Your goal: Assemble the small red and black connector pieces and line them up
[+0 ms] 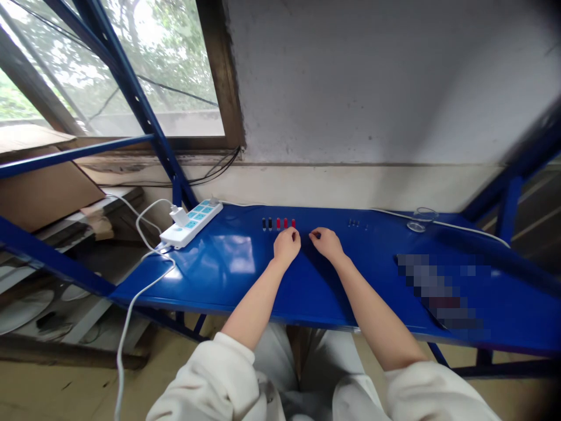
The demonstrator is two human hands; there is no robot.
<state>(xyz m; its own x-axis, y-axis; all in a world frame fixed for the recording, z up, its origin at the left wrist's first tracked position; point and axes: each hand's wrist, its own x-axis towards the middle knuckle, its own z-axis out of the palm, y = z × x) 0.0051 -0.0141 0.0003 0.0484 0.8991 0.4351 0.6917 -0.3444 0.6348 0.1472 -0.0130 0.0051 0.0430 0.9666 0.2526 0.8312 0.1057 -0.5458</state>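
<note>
My left hand and right hand rest loosely curled on the blue surface (gripping anything? I cannot tell). The red and black pieces stand just beyond my left hand. Handling them, I judge, needs a fine pinch.

Glossy blue metal shelf: long, flat, window light reflected on left part.
Far left corner: white plastic power strip with pale blue sockets, lying diagonal, white plug adapter seated in it. Thin white cable drops over left edge.
Far edge, middle: row of small upright black and red pieces, black ones left, red ones right. Just right of row: cluster of tiny dark pieces.
Toward far right corner: small clear round dish, second white cable running past it along far edge.
Right part blurred, contents unreadable.
</note>
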